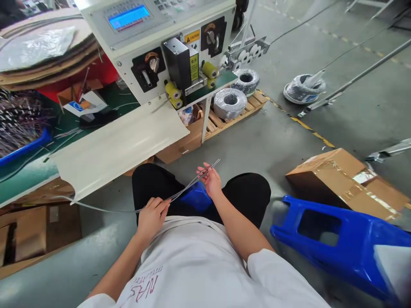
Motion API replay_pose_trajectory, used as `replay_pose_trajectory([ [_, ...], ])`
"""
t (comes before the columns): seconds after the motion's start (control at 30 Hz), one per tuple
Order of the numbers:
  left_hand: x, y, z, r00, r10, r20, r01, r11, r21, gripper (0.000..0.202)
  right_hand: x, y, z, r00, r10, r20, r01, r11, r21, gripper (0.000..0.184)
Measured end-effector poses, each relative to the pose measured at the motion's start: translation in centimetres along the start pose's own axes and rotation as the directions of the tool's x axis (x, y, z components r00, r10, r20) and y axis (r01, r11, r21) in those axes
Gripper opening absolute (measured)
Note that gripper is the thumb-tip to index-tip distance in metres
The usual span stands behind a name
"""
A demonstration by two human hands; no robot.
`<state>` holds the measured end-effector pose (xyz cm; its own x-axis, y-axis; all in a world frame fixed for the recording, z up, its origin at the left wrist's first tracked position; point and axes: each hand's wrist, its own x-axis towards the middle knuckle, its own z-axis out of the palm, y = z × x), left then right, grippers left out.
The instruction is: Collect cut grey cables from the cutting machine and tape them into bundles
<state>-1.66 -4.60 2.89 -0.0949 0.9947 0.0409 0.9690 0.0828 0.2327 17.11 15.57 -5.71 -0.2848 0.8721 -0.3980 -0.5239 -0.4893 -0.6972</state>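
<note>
So the person sits in front of a wire-cutting machine (167, 47) with both hands on a wire bundle (189, 185), just a few thin grey strands held over the lap. The left hand (152, 216) is close to the body, its grip curled closed on the bundle with thumb and fingers pressed on the strands. The right hand (210, 179) is a bit farther out and to the right. Its grip pinches the same strands between thumb and fingertips, and the loose ends poke up and right past it.

Going the other way, the bundle trails off low to the left of the left hand and passes under the white chute (118, 143) that slopes down off the machine's front. The machine stands on a green table (19, 175) and its blue screen (128, 17) is lit. Between the knees there's something blue (195, 197), can't tell what exactly.

On the far side, a wooden pallet (224, 119) on the floor carries two wire coils (229, 102). Off to the right a taped cardboard box (343, 184) lies on the floor, with a big blue plastic piece (340, 244) just on the near side of it.
</note>
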Motion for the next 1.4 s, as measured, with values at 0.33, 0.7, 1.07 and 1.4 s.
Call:
replay_pose_trajectory([
  [0.33, -0.4, -0.6, 0.6, 0.996, 0.072, 0.059, -0.072, 0.997, 0.001, 0.029, 0.4, 0.6, 0.1, 1.0, 0.023, -0.009, -0.022, 0.998, 0.06, 0.027],
  [0.7, -2.4, -5.6, 2.4, 0.998, -0.06, -0.004, 0.06, 0.997, -0.058, 0.038, 1.1, 1.7, -0.5, 0.993, 0.084, -0.08, -0.069, 0.981, 0.18, 0.02],
  [1.07, -3.4, -5.0, 2.4, 0.911, -0.375, -0.17, 0.381, 0.924, 0.002, 0.037, 1.7, 2.0, -1.0, 0.99, 0.085, -0.113, -0.046, 0.951, 0.305, 0.013],
  [1.4, -3.0, -6.2, 3.0, 0.892, -0.399, -0.211, 0.415, 0.909, 0.034, 0.029, 2.0, 1.6, -1.0, 0.988, 0.029, -0.151, 0.013, 0.963, 0.269, 0.019],
])
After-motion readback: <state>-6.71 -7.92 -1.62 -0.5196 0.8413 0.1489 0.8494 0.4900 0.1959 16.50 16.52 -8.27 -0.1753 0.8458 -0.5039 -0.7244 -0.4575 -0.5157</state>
